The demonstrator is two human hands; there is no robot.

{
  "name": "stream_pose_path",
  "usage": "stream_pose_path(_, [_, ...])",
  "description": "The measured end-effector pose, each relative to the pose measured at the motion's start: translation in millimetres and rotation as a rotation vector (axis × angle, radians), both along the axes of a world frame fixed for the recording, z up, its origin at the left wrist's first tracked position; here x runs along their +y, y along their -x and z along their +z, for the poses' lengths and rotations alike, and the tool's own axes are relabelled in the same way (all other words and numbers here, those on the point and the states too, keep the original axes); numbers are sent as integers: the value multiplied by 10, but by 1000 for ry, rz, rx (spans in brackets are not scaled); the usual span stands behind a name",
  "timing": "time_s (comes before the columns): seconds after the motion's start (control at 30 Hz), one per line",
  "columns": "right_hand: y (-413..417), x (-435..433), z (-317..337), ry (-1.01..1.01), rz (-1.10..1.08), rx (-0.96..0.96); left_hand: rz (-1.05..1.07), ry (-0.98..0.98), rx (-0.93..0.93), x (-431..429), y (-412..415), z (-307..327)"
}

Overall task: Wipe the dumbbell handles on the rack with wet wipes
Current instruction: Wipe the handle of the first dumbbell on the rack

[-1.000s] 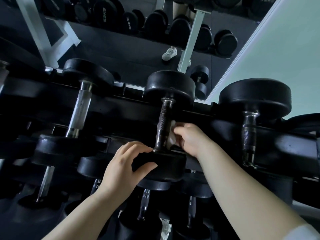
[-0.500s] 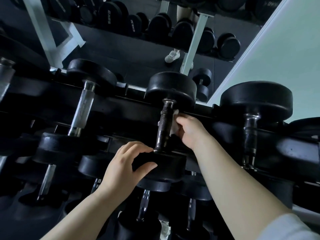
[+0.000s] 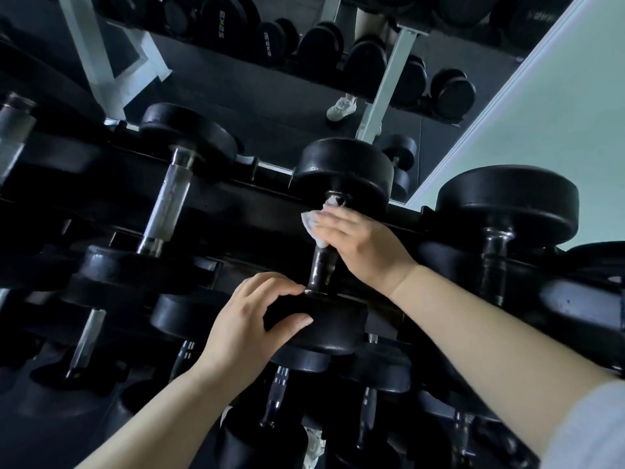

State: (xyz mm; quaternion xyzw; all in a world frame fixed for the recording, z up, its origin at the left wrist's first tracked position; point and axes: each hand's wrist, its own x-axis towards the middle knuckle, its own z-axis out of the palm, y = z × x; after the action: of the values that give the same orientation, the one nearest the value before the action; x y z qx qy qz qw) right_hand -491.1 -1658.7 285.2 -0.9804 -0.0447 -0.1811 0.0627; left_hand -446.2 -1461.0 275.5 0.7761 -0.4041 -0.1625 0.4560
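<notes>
Right hand (image 3: pixel 358 242) clamps the wipe (image 3: pixel 310 225) round the far end of the handle (image 3: pixel 320 270) on the rack (image 3: pixel 236 211), and the handle's bare length runs back towards the near weight (image 3: pixel 331 328), gripped by the left hand (image 3: pixel 247 330).

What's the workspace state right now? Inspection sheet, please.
Surface: black rack, dumbbells lying across its rails on several tiers.
Job's things: wet wipe wrapped round the far end of the handle of the middle dumbbell.
Clutter: white crumpled scrap low between the lower dumbbells; cannot tell what it is.
Grips: right hand grips the wipe round the handle; left hand holds the near head.
Cables: nothing seen.
Surroundings: more dumbbells behind, white post, pale wall at right, a shoe on the floor.
</notes>
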Motion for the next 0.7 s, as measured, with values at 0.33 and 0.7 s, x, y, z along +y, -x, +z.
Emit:
stream_pose_path(0.33, [-120,-192,186,350,358,119,14,34,-10,7,19,-14])
stream_pose_path(0.7, [-189,-299,156,274,273,36,29,23,-4,12,43,3])
